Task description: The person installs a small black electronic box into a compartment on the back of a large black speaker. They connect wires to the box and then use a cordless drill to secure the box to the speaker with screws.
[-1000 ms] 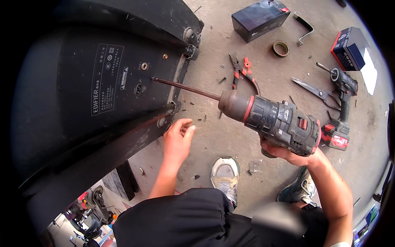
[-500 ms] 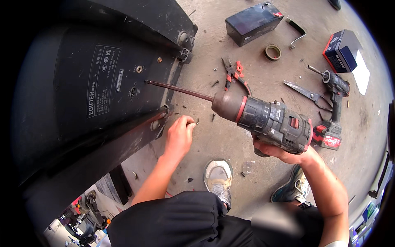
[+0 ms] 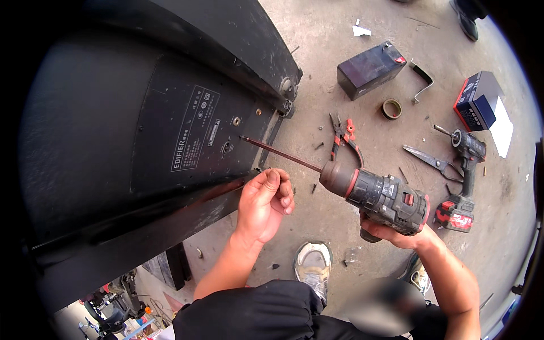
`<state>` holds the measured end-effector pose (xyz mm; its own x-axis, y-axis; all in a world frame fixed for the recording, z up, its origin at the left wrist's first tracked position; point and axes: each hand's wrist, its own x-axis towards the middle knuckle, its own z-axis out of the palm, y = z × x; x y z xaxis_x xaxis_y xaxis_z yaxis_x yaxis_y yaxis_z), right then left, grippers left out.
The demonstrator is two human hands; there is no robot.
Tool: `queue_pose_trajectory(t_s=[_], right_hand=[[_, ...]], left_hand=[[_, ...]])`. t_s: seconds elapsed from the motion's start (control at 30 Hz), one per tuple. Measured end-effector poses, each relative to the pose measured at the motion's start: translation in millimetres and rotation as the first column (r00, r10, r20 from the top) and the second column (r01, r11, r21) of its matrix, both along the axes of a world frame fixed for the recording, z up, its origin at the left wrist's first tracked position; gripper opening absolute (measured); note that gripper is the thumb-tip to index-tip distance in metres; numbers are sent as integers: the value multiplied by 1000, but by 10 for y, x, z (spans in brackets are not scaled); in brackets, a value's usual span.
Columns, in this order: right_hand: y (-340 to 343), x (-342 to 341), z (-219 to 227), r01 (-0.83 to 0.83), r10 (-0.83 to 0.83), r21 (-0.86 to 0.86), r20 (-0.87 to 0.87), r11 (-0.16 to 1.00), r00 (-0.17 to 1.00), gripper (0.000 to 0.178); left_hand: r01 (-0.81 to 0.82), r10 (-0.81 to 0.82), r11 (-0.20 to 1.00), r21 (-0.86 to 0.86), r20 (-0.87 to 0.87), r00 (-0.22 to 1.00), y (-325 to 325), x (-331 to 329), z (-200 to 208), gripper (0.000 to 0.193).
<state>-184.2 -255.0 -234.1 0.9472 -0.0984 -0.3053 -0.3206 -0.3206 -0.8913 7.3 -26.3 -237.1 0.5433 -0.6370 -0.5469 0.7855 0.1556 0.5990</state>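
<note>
A large black speaker cabinet (image 3: 164, 187) fills the left side, with a printed label, sockets and small holes in its rear panel. My right hand (image 3: 396, 235) grips the handle of a black and red cordless drill (image 3: 385, 199). The drill's long reddish bit reaches left to the panel, its tip beside a socket; whether it touches, I cannot tell. Below the bit, close to the cabinet's edge, my left hand (image 3: 263, 204) is held palm partly upward. Its thumb and fingers are pinched together, and anything between them is too small to make out.
On the concrete floor lie pliers (image 3: 343, 139), scissors (image 3: 433, 161), loose screws (image 3: 314, 188), a tape roll (image 3: 391, 109), a black battery (image 3: 371, 71), a bent metal bracket (image 3: 422, 82), a box (image 3: 480, 102) and a second power driver (image 3: 466, 164). Another person's shoe (image 3: 467, 22) shows at upper right.
My left hand has come up from the floor beside a small screw and turned palm upward, fingers pinched. The whole view has shifted; the drill still points at the panel.
</note>
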Motion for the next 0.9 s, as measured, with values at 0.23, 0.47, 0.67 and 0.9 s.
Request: queue_pose_trajectory(t_s=[0.23, 0.47, 0.67, 0.9], right_hand=[[-1, 17, -10, 67, -72, 114, 40, 991, 997, 27], [-21, -6, -72, 23, -27, 43, 95, 999, 995, 27], [-16, -13, -155, 60, -64, 183, 14, 981, 998, 27], [-14, -57, -227, -55, 50, 33, 140, 998, 989, 32]], left_hand=[[-92, 81, 987, 130, 81, 993, -164, -63, 93, 16], [-70, 70, 998, -1, 59, 996, -85, -27, 0, 14], [-108, 105, 992, 67, 48, 993, -143, -28, 33, 15], [-144, 141, 988, 47, 57, 988, -180, -21, 21, 14]])
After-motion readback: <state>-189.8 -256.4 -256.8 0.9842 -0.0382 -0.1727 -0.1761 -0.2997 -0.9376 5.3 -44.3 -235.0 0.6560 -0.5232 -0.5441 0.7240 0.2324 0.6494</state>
